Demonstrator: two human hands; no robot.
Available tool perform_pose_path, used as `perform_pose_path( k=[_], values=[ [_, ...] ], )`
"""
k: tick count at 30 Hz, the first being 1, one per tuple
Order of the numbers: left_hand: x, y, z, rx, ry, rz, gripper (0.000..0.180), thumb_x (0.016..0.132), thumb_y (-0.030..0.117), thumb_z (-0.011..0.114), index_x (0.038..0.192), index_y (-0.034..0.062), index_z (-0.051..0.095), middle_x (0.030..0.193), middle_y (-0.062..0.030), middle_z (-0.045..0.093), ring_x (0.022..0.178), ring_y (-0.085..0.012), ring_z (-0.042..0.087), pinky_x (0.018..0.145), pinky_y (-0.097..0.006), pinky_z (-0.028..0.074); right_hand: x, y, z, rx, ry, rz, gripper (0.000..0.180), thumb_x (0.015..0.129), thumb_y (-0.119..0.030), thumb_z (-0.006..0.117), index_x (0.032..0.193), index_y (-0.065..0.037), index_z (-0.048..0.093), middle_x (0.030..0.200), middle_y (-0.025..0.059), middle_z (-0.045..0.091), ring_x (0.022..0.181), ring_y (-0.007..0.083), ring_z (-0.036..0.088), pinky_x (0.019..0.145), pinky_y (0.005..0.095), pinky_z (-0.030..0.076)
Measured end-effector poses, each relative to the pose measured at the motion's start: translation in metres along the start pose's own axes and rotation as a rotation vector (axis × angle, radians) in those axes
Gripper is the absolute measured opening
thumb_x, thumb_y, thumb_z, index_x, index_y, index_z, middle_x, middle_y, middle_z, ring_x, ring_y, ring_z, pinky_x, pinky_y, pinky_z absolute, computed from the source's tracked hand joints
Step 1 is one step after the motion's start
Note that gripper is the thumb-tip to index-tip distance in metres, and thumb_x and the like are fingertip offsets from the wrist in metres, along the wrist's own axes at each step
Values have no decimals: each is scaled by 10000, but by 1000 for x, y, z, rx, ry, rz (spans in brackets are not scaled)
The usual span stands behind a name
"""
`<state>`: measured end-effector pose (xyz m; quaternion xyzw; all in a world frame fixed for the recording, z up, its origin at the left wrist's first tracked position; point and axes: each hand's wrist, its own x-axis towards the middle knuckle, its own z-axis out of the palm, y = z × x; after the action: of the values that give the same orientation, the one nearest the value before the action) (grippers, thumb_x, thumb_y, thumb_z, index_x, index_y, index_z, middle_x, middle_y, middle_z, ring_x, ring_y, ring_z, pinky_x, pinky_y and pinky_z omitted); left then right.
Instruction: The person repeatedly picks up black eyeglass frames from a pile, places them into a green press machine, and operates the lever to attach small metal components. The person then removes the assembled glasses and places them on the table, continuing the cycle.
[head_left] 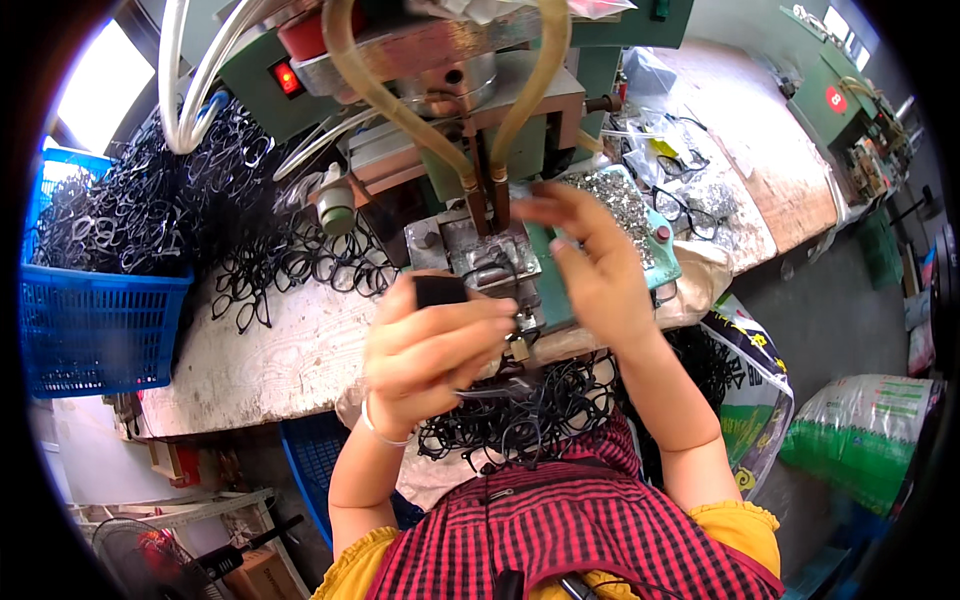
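From the head camera, the left hand pinches a thin black glasses frame at the machine on the table. The right hand is half open, fingertips touching the frame. It looks light, bendable and easy to break; better to hold its rim near the hinge.

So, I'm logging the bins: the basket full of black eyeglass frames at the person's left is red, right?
Not quite: the basket is blue, not red, as the head view shows. It does sit at the person's left, piled with black eyeglass frames.
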<state>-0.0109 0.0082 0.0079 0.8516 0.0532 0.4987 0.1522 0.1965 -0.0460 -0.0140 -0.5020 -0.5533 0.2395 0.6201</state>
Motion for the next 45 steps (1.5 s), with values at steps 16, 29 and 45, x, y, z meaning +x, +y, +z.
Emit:
perform_pose_path(
  k=[16,29,45],
  values=[
    [-13,17,12,157,-149,-57,229,766,87,825,982,95,750,1037,-85,761,965,-274,712,1016,-487,515,-2,90,-22,-907,-61,-172,71,723,-146,762,792,-150,779,1428,134,568,1380,331,471,900,457,545],
    [-65,7,-58,536,526,-387,247,927,-114,582,1155,-51,651,1182,-174,697,1097,-260,666,1023,-370,493,2,64,-28,-605,143,-36,128,788,-72,720,904,-45,672,892,86,711,846,267,681,761,372,528],
    [-155,-137,-100,749,-293,-569,252,809,-57,629,1030,41,701,917,-116,683,879,-366,609,829,-418,491,-59,61,-86,-657,427,40,105,857,3,712,960,-11,729,928,104,714,902,245,674,844,342,506]
  ],
)
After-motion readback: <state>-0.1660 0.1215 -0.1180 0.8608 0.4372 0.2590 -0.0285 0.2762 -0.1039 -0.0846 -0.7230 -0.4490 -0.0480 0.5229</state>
